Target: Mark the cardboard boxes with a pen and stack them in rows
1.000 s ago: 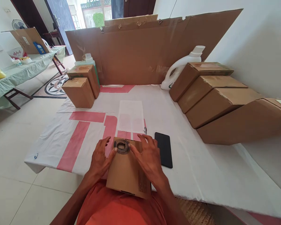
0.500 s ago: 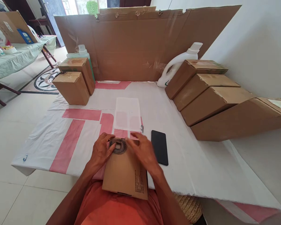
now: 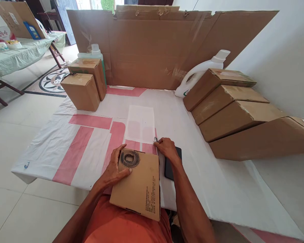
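A flat brown cardboard box leans between my lap and the table's front edge, printed with small dark text. Near its top is a small opening, ringed by dark scribbled lines. My left hand grips the box at its upper left, thumb on the front face and fingers round the side. Right of the box, my right hand pinches a small dark and silver pen at the lower right corner of a white paper sheet. Most of the pen is hidden by the fingers.
A black tablet-like slab lies partly under my right wrist. Several cardboard boxes line the right side beside a white jug. Two boxes and a green bottle stand left. A cardboard panel closes the back.
My right hand has left the box's top and moved right to the pen. My left thumb has slid down off the ring, still holding the box. The view has shifted slightly.
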The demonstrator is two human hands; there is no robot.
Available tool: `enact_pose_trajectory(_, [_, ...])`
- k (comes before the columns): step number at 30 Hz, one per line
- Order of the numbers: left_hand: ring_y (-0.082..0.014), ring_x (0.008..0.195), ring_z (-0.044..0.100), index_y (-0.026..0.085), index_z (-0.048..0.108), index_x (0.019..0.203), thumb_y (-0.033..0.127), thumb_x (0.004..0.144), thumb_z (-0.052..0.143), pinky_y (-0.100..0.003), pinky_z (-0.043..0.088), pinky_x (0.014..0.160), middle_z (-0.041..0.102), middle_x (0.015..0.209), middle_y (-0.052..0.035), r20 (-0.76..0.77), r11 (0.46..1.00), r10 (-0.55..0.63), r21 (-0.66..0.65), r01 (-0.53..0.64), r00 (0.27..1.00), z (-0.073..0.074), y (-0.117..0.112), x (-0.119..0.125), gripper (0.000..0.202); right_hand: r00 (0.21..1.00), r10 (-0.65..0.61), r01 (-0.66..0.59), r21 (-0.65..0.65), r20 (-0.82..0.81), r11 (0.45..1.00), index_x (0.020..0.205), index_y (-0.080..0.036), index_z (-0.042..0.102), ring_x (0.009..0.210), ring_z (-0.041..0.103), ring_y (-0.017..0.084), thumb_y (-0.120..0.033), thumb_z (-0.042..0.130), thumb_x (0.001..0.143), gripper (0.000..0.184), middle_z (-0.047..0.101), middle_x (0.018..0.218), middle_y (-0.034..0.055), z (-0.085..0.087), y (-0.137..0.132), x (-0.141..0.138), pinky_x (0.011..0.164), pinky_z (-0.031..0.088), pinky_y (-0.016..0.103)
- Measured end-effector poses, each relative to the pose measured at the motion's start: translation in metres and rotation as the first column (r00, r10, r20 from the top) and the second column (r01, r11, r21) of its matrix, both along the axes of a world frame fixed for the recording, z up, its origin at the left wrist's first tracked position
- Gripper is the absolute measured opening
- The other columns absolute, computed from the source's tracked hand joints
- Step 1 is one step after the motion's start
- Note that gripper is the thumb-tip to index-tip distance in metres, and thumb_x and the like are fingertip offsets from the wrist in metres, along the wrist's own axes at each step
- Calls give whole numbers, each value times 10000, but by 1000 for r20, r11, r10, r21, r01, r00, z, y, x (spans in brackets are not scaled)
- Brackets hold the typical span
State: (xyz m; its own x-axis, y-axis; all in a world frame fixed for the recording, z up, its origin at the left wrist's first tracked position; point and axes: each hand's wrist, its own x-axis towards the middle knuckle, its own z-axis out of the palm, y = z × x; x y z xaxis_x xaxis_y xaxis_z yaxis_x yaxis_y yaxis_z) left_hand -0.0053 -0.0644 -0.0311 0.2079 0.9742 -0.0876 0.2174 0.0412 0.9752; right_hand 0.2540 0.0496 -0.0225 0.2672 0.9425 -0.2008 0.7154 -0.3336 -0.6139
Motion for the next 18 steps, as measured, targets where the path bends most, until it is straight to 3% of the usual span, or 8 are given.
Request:
enact_pose_trajectory(3, [-356,1487,399,254,244,1625,384,796,755,-560,316,1242,381,1593,-160,4,999,6,-37,-6,1000,-1,-1,1,983,993,-91,100,116,-81,988,717,-242,540,619,661,214,-268,588,819,115,666,607,29,18,-12,4,606,470,309])
enact_pose_trajectory(5, [-351,1487,405,257,220,1634,371,787,764,-547,328,1239,383,1603,-156,13,998,41,-53,-40,999,-3,-4,4,1013,958,-90,163,257,-272,953,802,-250,505,588,652,191,-324,570,861,115,670,665,8,33,-28,-1,559,487,293])
enact_pose_trajectory(6, [-349,1488,408,260,216,1635,362,784,767,-541,337,1235,382,1610,-152,18,997,61,-56,-60,998,-5,-5,6,1019,914,-41,187,328,-405,926,815,-254,490,574,642,176,-341,593,863,143,668,687,-5,39,-38,-6,532,485,279])
enact_pose_trajectory(8, [-347,1488,410,268,228,1630,350,781,770,-531,357,1224,377,1622,-144,28,994,94,-53,-92,995,-8,-7,8,1011,751,101,234,405,-653,884,816,-255,483,542,610,144,-345,666,846,207,655,695,-29,50,-59,-21,486,457,246])
enact_pose_trajectory(10, [-348,1484,417,261,246,1622,350,780,772,-525,372,1217,386,1616,-147,39,994,104,-51,-102,994,-10,-8,10,996,598,171,247,382,-783,890,888,-253,546,514,564,118,-342,687,863,169,636,673,-49,56,-80,-35,461,410,219])
enact_pose_trajectory(13, [-348,1477,423,243,263,1613,341,770,776,-518,367,1220,405,1591,-153,48,994,104,-48,-102,993,-10,-9,10,991,492,151,254,307,-857,917,1046,-245,669,523,541,107,-358,704,879,205,623,671,-42,60,-104,-46,459,383,212])
enact_pose_trajectory(18, [-351,1500,387,250,261,1622,347,784,777,-522,338,1236,380,1604,-151,37,994,107,-31,-106,994,-6,-9,9,989,303,82,250,162,-949,954,924,-228,743,601,572,111,-393,830,801,223,626,737,-4,60,-120,-43,470,416,204])
